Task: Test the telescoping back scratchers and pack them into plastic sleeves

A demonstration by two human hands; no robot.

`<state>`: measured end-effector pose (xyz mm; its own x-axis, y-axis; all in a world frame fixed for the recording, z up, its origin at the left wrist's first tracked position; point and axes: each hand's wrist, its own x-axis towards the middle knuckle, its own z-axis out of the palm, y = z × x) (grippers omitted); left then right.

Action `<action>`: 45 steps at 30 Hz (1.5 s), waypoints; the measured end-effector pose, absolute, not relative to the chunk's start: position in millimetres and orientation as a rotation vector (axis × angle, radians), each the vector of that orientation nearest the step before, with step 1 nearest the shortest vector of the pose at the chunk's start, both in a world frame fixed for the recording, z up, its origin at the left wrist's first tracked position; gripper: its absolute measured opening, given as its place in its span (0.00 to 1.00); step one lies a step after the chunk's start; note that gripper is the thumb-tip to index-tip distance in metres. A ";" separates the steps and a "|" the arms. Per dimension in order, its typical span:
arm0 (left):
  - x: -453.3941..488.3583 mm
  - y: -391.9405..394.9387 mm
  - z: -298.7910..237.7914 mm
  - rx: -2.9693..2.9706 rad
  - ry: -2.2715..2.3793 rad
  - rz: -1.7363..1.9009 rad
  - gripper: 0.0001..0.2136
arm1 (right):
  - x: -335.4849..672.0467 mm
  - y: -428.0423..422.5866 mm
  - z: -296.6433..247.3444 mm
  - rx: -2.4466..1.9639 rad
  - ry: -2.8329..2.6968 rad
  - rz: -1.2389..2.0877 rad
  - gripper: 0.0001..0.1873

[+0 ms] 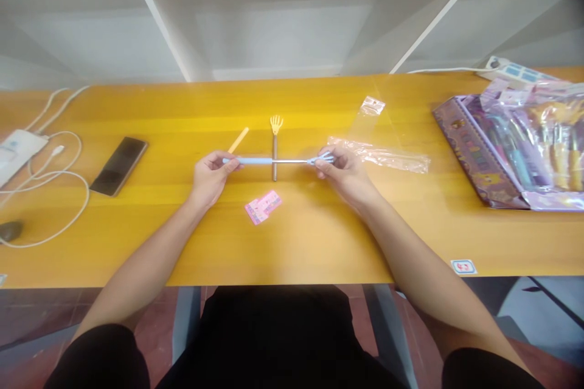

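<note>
A blue back scratcher (255,161) with a metal rod is stretched level between my hands. My left hand (212,176) pinches its blue handle end. At the other end, my right hand (344,170) grips the small hand-shaped head. Behind the rod lies a yellow hand-shaped scratcher head (276,124) on a metal rod, pointing away from me. A separate yellow handle (238,140) rests beside my left fingers, its near end hidden by them. Two pink cards (263,206) lie partly overlapped on the table, nearer to me.
Clear plastic wrappers (383,155) lie right of my right hand. A purple display box (479,158) with several packaged scratchers stands at the right. On the left are a phone (119,166), white cables (68,185) and a power strip (18,155). White shelving (274,30) rises behind the table.
</note>
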<state>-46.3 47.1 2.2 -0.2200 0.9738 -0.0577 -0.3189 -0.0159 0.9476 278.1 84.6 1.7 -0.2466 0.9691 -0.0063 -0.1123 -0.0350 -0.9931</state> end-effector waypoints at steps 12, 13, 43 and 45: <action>-43.4 44.1 7.8 0.856 1.141 1.458 0.22 | 270.0 73.5 7.4 -1.072 -1.338 1.495 0.26; -43.5 43.9 7.6 0.862 1.142 1.455 0.21 | 269.7 73.4 7.6 -1.074 -1.341 1.501 0.27; -35.4 37.3 4.4 0.885 1.129 1.368 0.24 | 257.0 61.9 -3.7 -1.097 -1.331 1.529 0.28; -36.0 37.4 4.8 0.886 1.126 1.365 0.23 | 256.7 61.4 -5.0 -1.101 -1.330 1.531 0.28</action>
<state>-36.0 37.4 4.8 -0.1168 0.9890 -0.0906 -0.2772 0.0551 0.9592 256.7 61.4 -5.0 -0.2912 0.9512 -0.1022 -0.0320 -0.1164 -0.9927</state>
